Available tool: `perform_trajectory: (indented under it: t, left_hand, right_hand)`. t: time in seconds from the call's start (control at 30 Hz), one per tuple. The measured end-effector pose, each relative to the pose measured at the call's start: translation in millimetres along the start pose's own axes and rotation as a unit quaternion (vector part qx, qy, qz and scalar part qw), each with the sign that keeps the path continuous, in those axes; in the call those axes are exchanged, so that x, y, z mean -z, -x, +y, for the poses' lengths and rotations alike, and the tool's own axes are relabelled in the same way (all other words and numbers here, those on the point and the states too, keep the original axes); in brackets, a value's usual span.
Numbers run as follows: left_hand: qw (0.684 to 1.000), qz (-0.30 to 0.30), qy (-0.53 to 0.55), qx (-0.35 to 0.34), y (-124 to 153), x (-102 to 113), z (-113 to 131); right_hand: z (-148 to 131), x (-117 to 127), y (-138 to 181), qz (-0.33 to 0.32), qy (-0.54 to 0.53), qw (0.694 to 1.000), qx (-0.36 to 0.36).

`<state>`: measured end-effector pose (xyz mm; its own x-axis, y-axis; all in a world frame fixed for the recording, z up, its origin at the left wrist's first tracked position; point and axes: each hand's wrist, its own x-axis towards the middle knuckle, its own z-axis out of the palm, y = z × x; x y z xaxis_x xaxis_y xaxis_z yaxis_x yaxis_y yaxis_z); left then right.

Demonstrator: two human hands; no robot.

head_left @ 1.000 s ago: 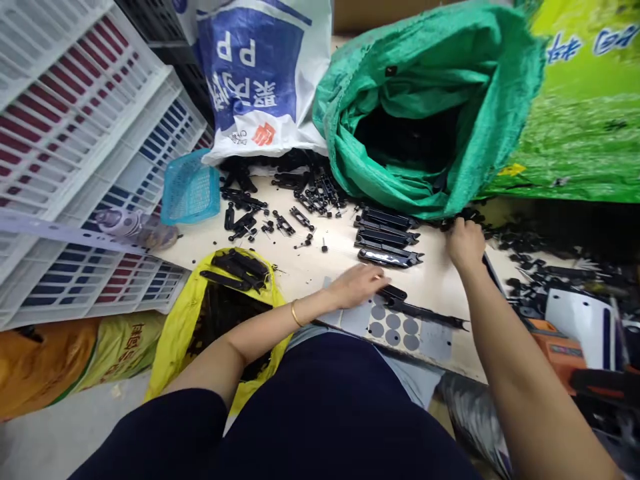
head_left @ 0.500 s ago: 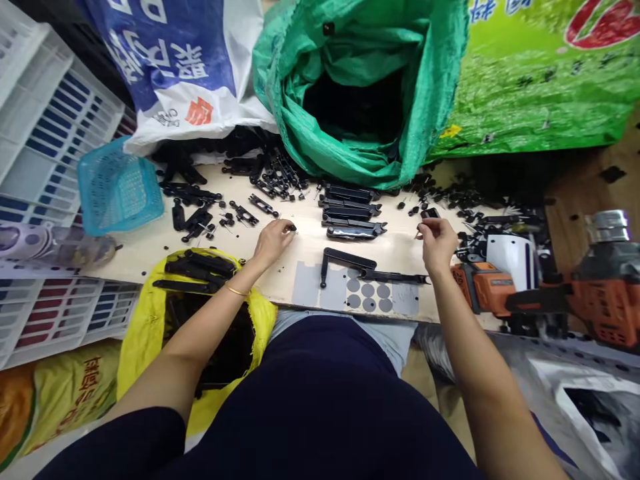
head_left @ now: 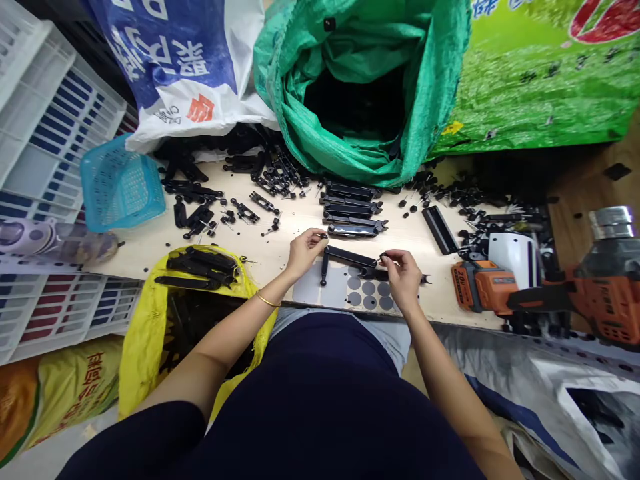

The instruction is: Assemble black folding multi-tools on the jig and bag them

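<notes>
A jointed black arm [head_left: 353, 257] lies bent on the grey pad [head_left: 306, 287] at the table's front edge. Over its left joint, my left hand [head_left: 303, 253] pinches a small black knob [head_left: 325, 238] between thumb and fingertips. My right hand [head_left: 406, 277] is closed on another small black knob [head_left: 383, 256], close to the arm's right joint. Whether either knob touches the arm, I cannot tell. Behind them several folded black arms [head_left: 356, 229] lie stacked in a row.
Loose black parts [head_left: 197, 217] and knobs with metal pins [head_left: 273, 225] are scattered left and right. A green sack [head_left: 280, 87] gapes at the back. An orange power drill [head_left: 483, 283] lies at right, near a long black part [head_left: 440, 230]. A yellow bag [head_left: 143, 340] hangs front left.
Both hands have come inward from the table's sides to the jointed arm, each carrying a small knob. The long black part at right now shows uncovered.
</notes>
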<state>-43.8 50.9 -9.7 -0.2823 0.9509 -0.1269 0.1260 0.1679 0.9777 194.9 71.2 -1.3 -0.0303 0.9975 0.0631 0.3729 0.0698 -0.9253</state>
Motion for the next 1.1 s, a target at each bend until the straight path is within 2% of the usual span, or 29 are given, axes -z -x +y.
perform_trajectory:
  t: [0.07,0.13,0.23,0.3,0.4,0.57,0.7,0.77,0.87,0.93,0.97,1.03,1.1]
  left_hand:
    - [0.999,0.003,-0.03,-0.014,2,2,2]
    - [0.996,-0.003,-0.08,-0.047,6,3,5]
    - [0.97,-0.044,-0.191,-0.141,10,6,8]
    - [0.946,-0.074,-0.251,-0.19,11,9,9]
    - [0.92,-0.104,-0.313,-0.21,6,16,12]
    - [0.868,-0.191,-0.403,-0.218,-10,21,28]
    - [0.851,-0.215,-0.441,-0.186,-18,20,38]
    - [0.863,-0.219,-0.42,-0.177,-16,23,37]
    - [0.903,-0.2,-0.35,-0.15,-2,28,28]
    - [0.928,-0.168,-0.325,-0.078,14,26,20]
    - [0.932,-0.16,-0.324,-0.033,22,24,17]
    - [0.924,-0.169,-0.342,0.039,38,15,11]
    - [0.906,-0.184,-0.375,0.071,48,4,7]
  right_hand:
    - [-5,3,2,-0.033,0.11,0.989,0.098]
    - [-10,3,4,-0.07,0.186,0.966,0.163]
    - [-11,2,8,-0.098,0.234,0.95,0.182]
    - [-8,1,10,-0.081,0.247,0.948,0.182]
    - [0,4,13,-0.059,0.255,0.942,0.209]
    - [12,10,18,-0.101,0.282,0.907,0.296]
    - [13,17,16,-0.108,0.345,0.884,0.297]
    - [8,23,15,-0.116,0.354,0.881,0.29]
    - [-9,25,13,-0.089,0.357,0.886,0.28]
    - [-25,15,10,-0.069,0.342,0.894,0.282]
    - [-32,5,9,-0.078,0.331,0.894,0.291]
    - [-41,-19,5,-0.139,0.323,0.878,0.324]
    - [-42,-43,1,-0.214,0.35,0.843,0.348]
